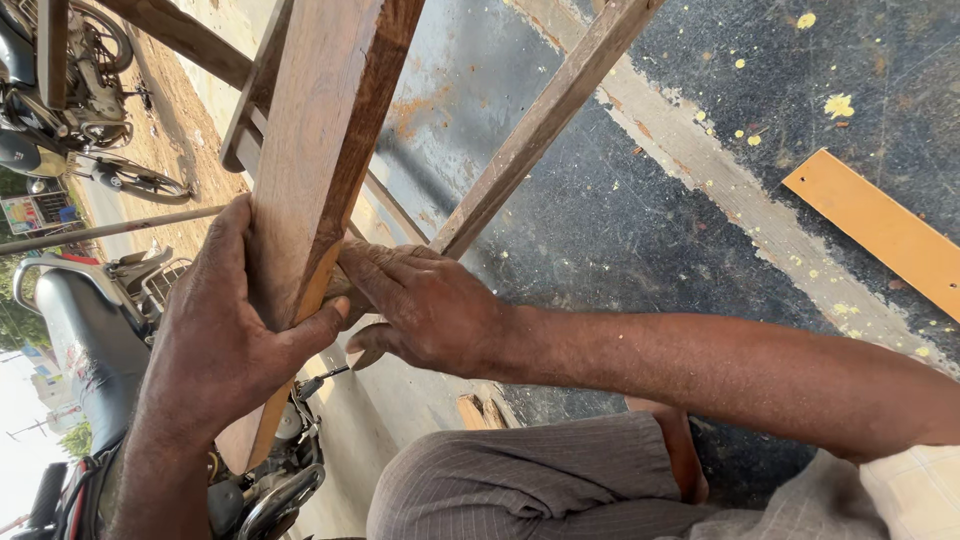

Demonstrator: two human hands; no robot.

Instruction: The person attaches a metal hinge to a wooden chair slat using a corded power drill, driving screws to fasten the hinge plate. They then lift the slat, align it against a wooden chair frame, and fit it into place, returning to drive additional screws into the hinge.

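On an outdoor dark pavement (640, 230) with parked motorcycles (70, 90) at 9 o'clock, the left hand (215, 330) clamps its fingers around the wooden plank (320, 150), steadying it, while the right hand (425, 305), at 3 o'clock of it, fingers curled, apparently braces the joint.

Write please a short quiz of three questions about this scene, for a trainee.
1. True or false: the left hand grips the plank.
2. Where does the right hand rest? A) on the orange strip B) at the plank's edge, by the slat C) on the knee
3. What vehicles stand beyond the plank?

Key: 1 true. 2 B. 3 motorcycles.
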